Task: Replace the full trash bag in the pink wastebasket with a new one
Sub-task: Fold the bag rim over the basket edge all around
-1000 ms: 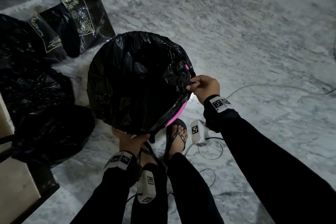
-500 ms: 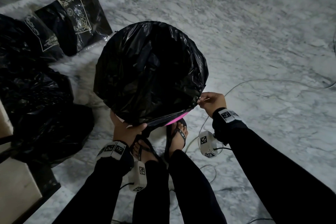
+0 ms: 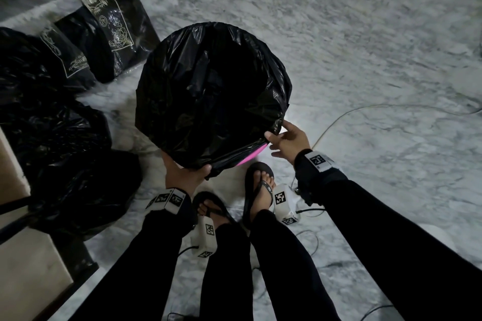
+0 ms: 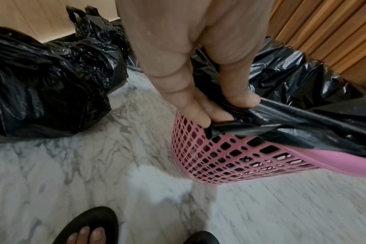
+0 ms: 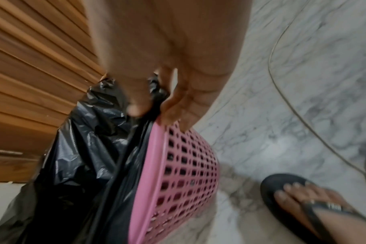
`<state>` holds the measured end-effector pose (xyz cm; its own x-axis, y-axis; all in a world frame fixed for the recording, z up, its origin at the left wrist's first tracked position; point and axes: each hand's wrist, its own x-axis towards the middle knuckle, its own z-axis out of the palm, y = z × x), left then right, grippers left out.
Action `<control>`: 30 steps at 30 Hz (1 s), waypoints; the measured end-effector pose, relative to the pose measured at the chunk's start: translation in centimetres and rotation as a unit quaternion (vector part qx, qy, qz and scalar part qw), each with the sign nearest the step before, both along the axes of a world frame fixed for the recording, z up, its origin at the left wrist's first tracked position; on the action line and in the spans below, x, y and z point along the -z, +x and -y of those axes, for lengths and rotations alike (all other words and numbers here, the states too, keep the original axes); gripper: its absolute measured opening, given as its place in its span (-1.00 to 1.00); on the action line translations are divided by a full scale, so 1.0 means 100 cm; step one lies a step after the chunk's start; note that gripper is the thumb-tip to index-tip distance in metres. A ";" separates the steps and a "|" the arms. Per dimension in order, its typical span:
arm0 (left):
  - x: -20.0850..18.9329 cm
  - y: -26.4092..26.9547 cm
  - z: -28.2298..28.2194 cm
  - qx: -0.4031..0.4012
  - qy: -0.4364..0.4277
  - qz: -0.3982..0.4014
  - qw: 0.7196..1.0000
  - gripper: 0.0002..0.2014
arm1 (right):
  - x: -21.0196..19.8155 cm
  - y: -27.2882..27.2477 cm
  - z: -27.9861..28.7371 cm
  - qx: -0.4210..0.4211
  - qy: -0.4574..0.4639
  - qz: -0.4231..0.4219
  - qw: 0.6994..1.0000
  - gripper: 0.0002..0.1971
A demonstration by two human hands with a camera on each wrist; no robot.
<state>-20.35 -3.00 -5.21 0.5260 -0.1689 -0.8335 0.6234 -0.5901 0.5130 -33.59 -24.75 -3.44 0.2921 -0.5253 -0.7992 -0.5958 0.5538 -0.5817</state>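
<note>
**Liner nearly seated on the pink basket**

We saw that the black trash bag (image 3: 211,91) had been drawn further over the rim in the half second before: only a short sliver of pink showed at about five o'clock of the opening, where a longer arc of rim had been bare a second earlier. Our right hand had also slid down the edge, from roughly three o'clock toward four. We judged that the new liner was almost fully folded over, with that last stretch of rim left to cover.

The pink wastebasket (image 4: 230,156) stood on the marble floor (image 3: 365,60) just ahead of our sandalled feet, its lattice wall visible below the folded plastic in both wrist views. Filled black bags (image 3: 52,138) lay at nine o'clock of it, close by but not touching as far as we could tell.

Our left hand (image 3: 186,177) was at six o'clock of the rim, its fingers (image 4: 198,112) and thumb curled and clamped on a bunched fold of the bag against the basket's edge. Our right hand (image 3: 288,142) was looser: its fingers (image 5: 178,112) partly spread, thumb and forefinger nipping the bag's hem at the rim, the other fingers lying along the pink wall.
</note>
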 end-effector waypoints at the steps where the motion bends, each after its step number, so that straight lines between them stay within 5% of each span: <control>1: 0.002 -0.001 -0.001 0.007 -0.003 -0.016 1.000 0.25 | 0.002 0.000 -0.006 0.027 -0.009 -0.004 1.000 -0.47; 5: -0.002 -0.002 -0.002 0.043 0.028 0.060 0.997 0.18 | 0.007 -0.001 -0.018 0.087 -0.033 -0.003 0.996 -0.40; 7: 0.000 -0.002 -0.004 0.069 0.031 0.105 0.992 0.07 | 0.009 -0.006 -0.018 0.028 -0.048 -0.008 0.998 -0.38; 11: 0.012 0.000 -0.016 0.032 -0.008 0.025 0.999 0.31 | 0.007 -0.016 -0.017 -0.167 -0.109 -0.062 0.978 -0.27; 14: 0.008 0.000 -0.014 0.020 -0.022 0.021 0.999 0.27 | 0.010 -0.018 -0.019 -0.218 -0.138 -0.087 0.962 -0.23; 21: -0.005 0.000 -0.011 0.001 -0.006 0.033 0.999 0.20 | 0.016 -0.008 -0.028 -0.175 -0.152 -0.101 0.967 -0.24; 27: -0.021 0.002 -0.013 0.091 0.015 0.026 0.995 0.19 | -0.001 -0.014 -0.047 0.006 -0.070 -0.081 0.994 -0.16; 30: -0.021 0.006 -0.014 0.084 0.037 0.042 0.995 0.13 | -0.012 -0.010 -0.060 -0.010 -0.094 -0.081 0.992 -0.16</control>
